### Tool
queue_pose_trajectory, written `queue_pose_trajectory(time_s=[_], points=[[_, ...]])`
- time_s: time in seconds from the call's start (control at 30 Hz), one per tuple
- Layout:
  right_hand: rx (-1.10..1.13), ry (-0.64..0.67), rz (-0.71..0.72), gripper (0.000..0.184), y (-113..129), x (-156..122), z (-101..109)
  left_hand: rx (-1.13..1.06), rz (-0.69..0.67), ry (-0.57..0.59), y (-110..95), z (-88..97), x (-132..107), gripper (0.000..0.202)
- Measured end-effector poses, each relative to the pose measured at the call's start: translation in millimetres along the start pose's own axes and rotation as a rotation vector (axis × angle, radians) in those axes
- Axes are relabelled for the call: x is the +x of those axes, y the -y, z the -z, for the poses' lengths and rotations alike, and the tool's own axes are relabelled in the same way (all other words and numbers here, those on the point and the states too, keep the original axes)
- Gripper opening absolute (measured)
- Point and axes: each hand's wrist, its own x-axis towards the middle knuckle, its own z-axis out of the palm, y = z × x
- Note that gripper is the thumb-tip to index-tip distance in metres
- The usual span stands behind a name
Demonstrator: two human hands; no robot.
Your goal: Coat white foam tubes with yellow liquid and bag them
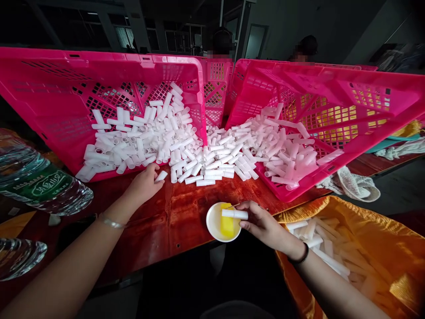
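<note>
Closed round a short white tube, my left hand is at the front edge of a heap of white tubes. My right hand pinches another white tube and a thin stick over a white bowl. Inside the bowl lies a yellow block, partly covered by the tube. A faint line runs round the right-hand tube near its middle. The heap spills from two pink crates onto the red-brown table.
Two pink crates lie tipped towards me. An orange cloth-lined container with more tubes stands at the right. Water bottles are at the left, a white glove at the right. Two people sit beyond the crates.
</note>
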Motion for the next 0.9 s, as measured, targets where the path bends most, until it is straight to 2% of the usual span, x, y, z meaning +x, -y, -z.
queue_pose_trajectory(time_s=[0.07,0.13,0.23,0.3,0.37,0.47,0.5,0.57,0.67,0.73,0.8,0.9], points=[[0.002,-0.013,-0.057,0.030,1,-2,-1,-0.161,0.002,0.010,-9,1.7,-27,0.052],[-0.110,-0.035,-0.012,0.025,2,-4,-3,-0.250,-0.076,0.095,-19,1.9,-55,0.047],[-0.260,-0.028,0.182,0.022,5,-6,-3,-0.055,-0.168,0.212,-30,1.8,-87,0.031],[-0.255,-0.027,0.221,0.020,7,-8,-4,0.178,-0.110,0.220,-36,3.3,-99,0.032],[-0.155,-0.041,0.131,0.022,10,-10,-6,0.331,-0.026,0.237,-41,6.5,-104,0.032],[-0.042,-0.094,-0.030,0.029,15,-13,-12,0.339,0.048,0.313,-45,12.4,-104,0.029],[-0.066,-0.111,-0.032,0.028,16,-15,-14,0.318,0.066,0.333,-44,14.2,-104,0.028],[-0.181,-0.130,0.055,0.024,18,-18,-17,0.288,0.083,0.366,-38,17.8,-104,0.024],[-0.265,-0.127,0.184,0.027,18,-21,-18,0.260,0.096,0.444,-20,23.8,-108,0.018],[-0.187,-0.147,0.111,0.026,17,-22,-18,0.261,0.107,0.486,-6,28.1,-112,0.016],[-0.061,-0.181,-0.038,0.030,16,-22,-19,0.281,0.112,0.464,2,30.6,-115,0.023],[0.010,-0.189,-0.151,0.025,15,-22,-18,0.243,0.049,0.309,-2,26.4,-120,0.036]])
